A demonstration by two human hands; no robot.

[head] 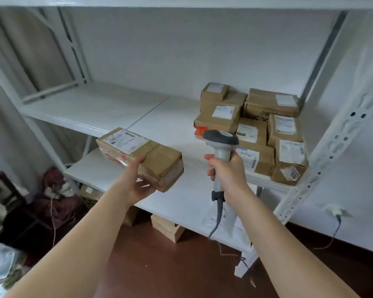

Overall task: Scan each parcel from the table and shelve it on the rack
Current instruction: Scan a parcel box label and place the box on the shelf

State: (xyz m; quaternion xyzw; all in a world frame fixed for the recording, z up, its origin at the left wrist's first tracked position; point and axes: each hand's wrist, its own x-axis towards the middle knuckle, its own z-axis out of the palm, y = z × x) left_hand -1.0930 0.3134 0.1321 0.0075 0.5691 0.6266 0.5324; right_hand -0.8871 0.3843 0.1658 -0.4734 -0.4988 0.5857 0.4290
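My left hand (136, 181) grips a long brown cardboard parcel (157, 160) with a white label on top, holding it from below and the near side in front of the white rack's shelf (159, 123). My right hand (226, 175) is wrapped round the handle of a grey barcode scanner (221, 140), whose head points away toward the shelf. Its grey cable hangs down from the handle. Several brown labelled parcels (252, 130) are stacked on the right end of the shelf.
The rack's perforated white upright (332, 147) stands at the right. A lower shelf (181, 203) runs below my hands, with cardboard boxes (167, 230) on the red-brown floor under it. Cloth and clutter (56, 190) lie at the lower left. A wall plug (336, 211) sits on the right.
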